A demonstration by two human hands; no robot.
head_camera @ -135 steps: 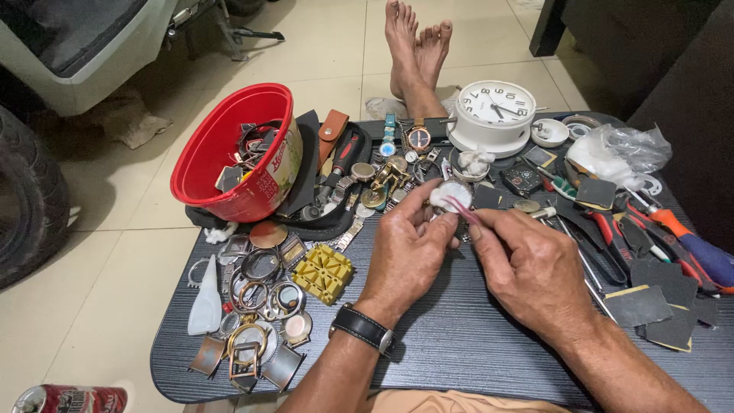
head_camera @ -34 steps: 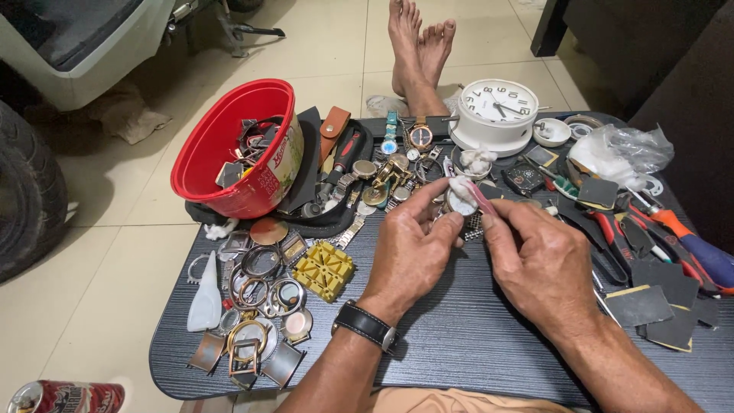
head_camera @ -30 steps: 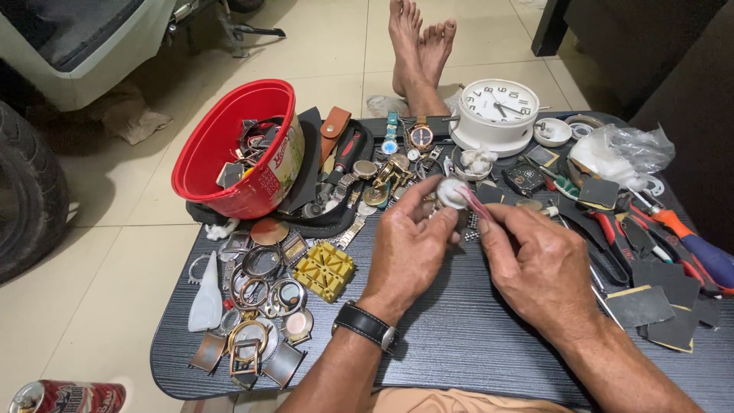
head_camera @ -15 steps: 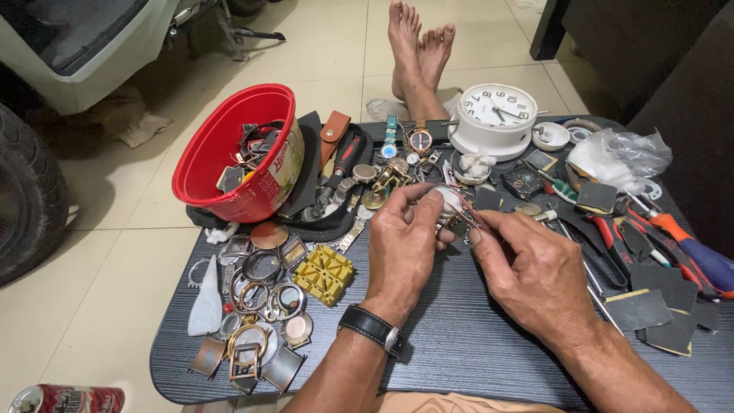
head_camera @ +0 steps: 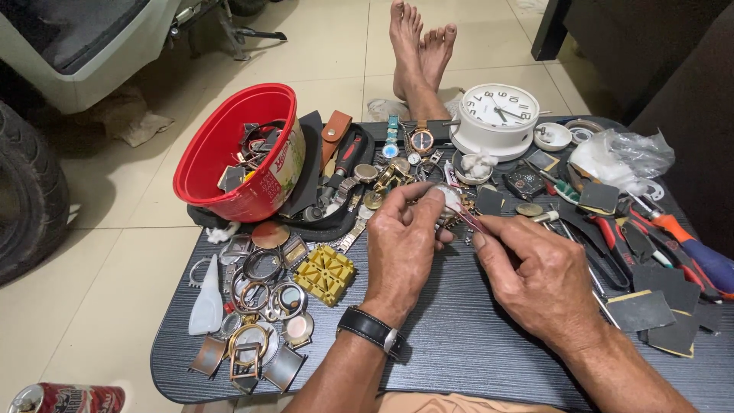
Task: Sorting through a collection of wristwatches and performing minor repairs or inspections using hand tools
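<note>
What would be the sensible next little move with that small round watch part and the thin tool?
Probably ease the thin tool gently along the edge of the small round watch part. The left hand pinches the part above the dark table, and the right hand holds the tool with its tip right at the part, so the work looks fine and close.

A crinkled clear plastic bag [head_camera: 625, 155] with something white inside lay at the far right of the dark table [head_camera: 474, 344], just right of the round white table clock [head_camera: 495, 116]. On the side of the red plastic bowl [head_camera: 229, 157] at the table's far left corner sat a pale printed label [head_camera: 287, 162] with red and green markings, curved with the wall and facing the clutter. Off the table's near left corner, at the very bottom edge of the view, a red drinks can [head_camera: 65, 398] with dark and pale print lay on its side.
</note>
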